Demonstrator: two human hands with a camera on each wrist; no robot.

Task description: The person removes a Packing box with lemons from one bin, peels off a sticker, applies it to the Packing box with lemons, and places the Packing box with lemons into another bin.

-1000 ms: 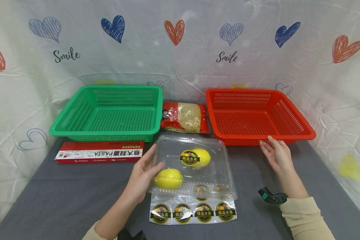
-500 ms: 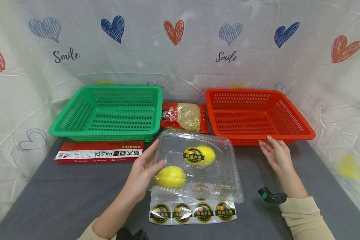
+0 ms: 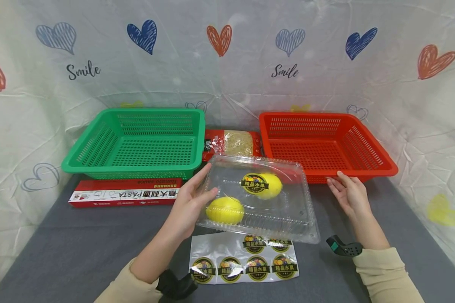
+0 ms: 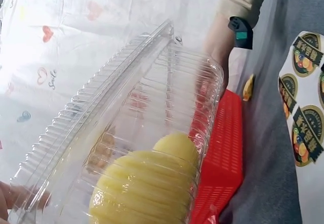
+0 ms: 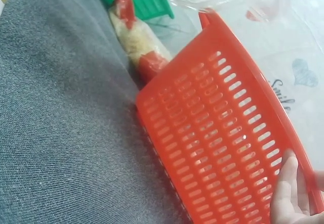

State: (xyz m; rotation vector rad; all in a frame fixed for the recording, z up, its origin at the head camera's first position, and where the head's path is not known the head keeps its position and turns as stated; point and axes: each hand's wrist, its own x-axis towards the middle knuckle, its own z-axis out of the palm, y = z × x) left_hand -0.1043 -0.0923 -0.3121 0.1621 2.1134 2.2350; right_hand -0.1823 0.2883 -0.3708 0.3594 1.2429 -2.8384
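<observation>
The clear plastic clamshell box (image 3: 259, 198) is in my left hand (image 3: 191, 206), lifted off the worktop (image 3: 79, 248) and tilted, with two yellow lemons (image 3: 225, 210) inside; my thumb and fingers curl round its left edge. It hangs over the sticker sheet (image 3: 244, 263), just in front of the red basket (image 3: 322, 145). My right hand (image 3: 349, 194) holds nothing, its fingers straight and resting against the red basket's front rim. I judge this to be the carrying step, the box up and between the baskets; setting it into one would call for keeping it level so the lemons do not roll, and clearing the rim. The round label on the lid reads 精品水果, as do the stickers on the sheet. Left of the box lies a long red carton (image 3: 125, 193) marked PASTA, in front of the green basket (image 3: 140, 143). A red bag of dry pasta (image 3: 231, 143) lies between the baskets. The backdrop (image 3: 227, 63) says "Smile" among hearts.
</observation>
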